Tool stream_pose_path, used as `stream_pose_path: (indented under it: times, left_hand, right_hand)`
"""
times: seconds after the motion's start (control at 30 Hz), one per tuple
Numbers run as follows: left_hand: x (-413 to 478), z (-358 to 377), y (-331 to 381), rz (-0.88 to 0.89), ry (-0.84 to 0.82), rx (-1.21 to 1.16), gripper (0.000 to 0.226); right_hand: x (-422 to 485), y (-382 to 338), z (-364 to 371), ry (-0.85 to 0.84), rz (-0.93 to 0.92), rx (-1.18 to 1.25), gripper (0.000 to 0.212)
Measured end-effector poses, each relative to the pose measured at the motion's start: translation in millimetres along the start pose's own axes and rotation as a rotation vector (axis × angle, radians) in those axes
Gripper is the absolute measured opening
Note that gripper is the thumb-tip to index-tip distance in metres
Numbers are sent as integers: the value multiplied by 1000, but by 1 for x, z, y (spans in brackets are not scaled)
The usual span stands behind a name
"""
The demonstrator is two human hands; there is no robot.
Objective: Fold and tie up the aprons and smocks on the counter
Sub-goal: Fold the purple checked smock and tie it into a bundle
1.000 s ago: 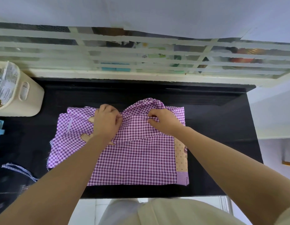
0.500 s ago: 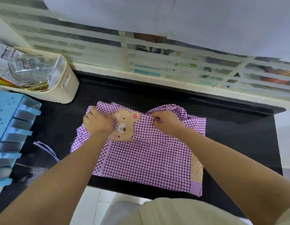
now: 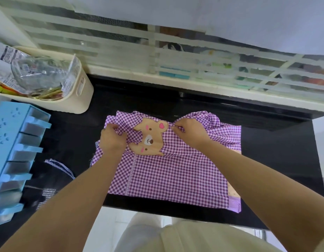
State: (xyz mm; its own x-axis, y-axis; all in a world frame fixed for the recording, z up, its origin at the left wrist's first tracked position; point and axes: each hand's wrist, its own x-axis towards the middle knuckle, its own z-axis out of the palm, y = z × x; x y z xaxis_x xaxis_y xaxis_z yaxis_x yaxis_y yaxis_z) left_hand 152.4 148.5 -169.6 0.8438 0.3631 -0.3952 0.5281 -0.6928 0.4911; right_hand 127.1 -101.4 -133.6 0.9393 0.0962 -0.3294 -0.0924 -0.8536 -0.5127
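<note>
A person standing at a glossy black stone counter works on a purple-and-white gingham cotton smock, seen from a head-worn camera looking down. The smock lies spread across the middle of the counter, its near edge close to the counter's front lip and its far edge bunched into ruffles towards the wall. A tan bear-face appliqué with pink cheeks and a pink heart on one ear sits on the upper part of the cloth, turned on its side between the two hands.

The left hand has its fingers curled into the fabric at the smock's upper left corner, gripping a gathered fold just beside the bear. The right hand pinches the cloth at the top edge, thumb and fingertips closed on a small ridge of gingham touching the bear's heart-marked ear. Both bare forearms reach in from the bottom of the frame.

A peach dotted panel and a lilac striped trim show at the smock's lower right corner.

To the left, a cream plastic basket holding clear crinkled packets stands at the back of the counter, a pale blue slotted plastic rack in front of it. A second, smaller-checked cloth lies beside the rack, well apart from the smock. A frosted striped window runs behind the counter.
</note>
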Motion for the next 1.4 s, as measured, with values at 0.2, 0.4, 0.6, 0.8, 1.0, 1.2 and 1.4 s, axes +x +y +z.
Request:
stream_pose_path:
  times: [0.2, 0.4, 0.6, 0.8, 1.0, 1.2, 1.4]
  left_hand:
    - [-3, -27, -2, -60, 2, -262, 27]
    - [-20, -55, -10, -69, -73, -633, 30]
    - [-52, -65, -19, 31, 222, -429, 31]
    - [-75, -60, -20, 58, 141, -368, 29]
    - [-84, -58, -18, 8, 167, -426, 18]
    - [-89, -74, -9, 116, 198, -506, 8]
    - [-89, -83, -4, 140, 59, -652, 23]
  right_hand:
    - [4, -4, 2, 14, 15, 20, 27]
    - [-3, -6, 3, 84, -74, 79, 22]
    - [-22, -11, -9, -11, -56, 138, 29]
    - [-41, -9, -18, -50, -89, 175, 39]
    - [-42, -6, -18, -47, -151, 130, 13]
    - [-35, -16, -24, -134, -99, 140, 18]
    - [-22, -40, -24, -236, -170, 162, 13]
